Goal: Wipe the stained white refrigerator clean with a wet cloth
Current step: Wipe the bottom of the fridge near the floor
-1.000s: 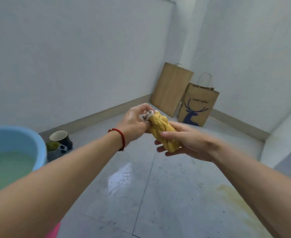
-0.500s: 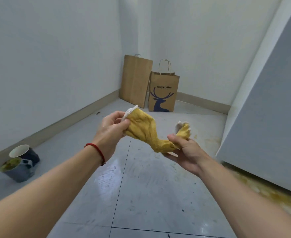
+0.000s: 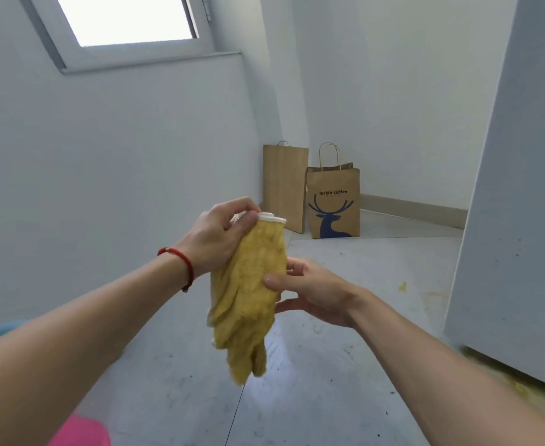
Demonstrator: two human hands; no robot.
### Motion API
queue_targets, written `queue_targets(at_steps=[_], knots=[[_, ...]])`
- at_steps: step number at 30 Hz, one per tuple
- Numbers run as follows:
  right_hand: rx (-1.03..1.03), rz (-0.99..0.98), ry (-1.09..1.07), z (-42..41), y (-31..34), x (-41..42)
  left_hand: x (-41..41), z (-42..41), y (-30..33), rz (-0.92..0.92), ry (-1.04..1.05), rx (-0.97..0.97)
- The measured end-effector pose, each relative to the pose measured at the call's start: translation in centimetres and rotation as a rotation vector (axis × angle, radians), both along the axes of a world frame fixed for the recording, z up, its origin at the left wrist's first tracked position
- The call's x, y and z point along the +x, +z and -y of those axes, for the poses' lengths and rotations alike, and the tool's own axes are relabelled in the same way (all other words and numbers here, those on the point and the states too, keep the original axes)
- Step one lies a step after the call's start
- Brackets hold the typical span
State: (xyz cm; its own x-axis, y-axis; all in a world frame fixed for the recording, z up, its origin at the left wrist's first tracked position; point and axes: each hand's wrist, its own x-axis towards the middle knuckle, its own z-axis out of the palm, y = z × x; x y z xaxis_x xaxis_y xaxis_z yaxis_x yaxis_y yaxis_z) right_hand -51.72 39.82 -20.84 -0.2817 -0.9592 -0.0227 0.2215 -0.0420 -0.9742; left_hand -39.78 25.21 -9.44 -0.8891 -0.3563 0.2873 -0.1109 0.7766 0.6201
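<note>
Two hands spreading yellow cloth (image 3: pixel 248 284): left hand (image 3: pixel 219 236) pinching white-trimmed top edge, right hand (image 3: pixel 309 291) fingers straight, thumb steadying, ready for white refrigerator (image 3: pixel 515 188)

**One head-worn view, forward and down**

Worn on the head, wide-angle, looking out along both forearms toward a room corner. Close on the hands: left hand (image 3: pixel 219 235) and right hand (image 3: pixel 309 291) near mid-frame, with the yellow cloth (image 3: pixel 248 284) between them. Tilted enough to take in the floor (image 3: pixel 329 381) below the hands and a window (image 3: pixel 126 19) far above and left of them. Beyond the hands, two paper bags (image 3: pixel 333 201) in the corner. Right of the hands, the refrigerator (image 3: pixel 515 220), cut by the frame edge. No second view, so nothing shared.
</note>
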Motion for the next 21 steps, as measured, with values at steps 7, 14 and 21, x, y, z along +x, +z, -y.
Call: queue_targets(at_steps=[7, 14, 21], knots=[[0.127, -0.070, 0.084, -6.2, 0.6, -4.3, -4.7, -3.9, -1.3, 0.043, 0.178, -0.023], [0.007, 0.055, -0.159, -8.9, 0.7, -6.3, -7.3, -5.8, -3.1, 0.041, 0.381, 0.541], [-0.033, 0.211, -0.291, -8.9, -0.1, -7.4, -5.0, -9.1, -8.9, 0.217, 0.161, 1.265]])
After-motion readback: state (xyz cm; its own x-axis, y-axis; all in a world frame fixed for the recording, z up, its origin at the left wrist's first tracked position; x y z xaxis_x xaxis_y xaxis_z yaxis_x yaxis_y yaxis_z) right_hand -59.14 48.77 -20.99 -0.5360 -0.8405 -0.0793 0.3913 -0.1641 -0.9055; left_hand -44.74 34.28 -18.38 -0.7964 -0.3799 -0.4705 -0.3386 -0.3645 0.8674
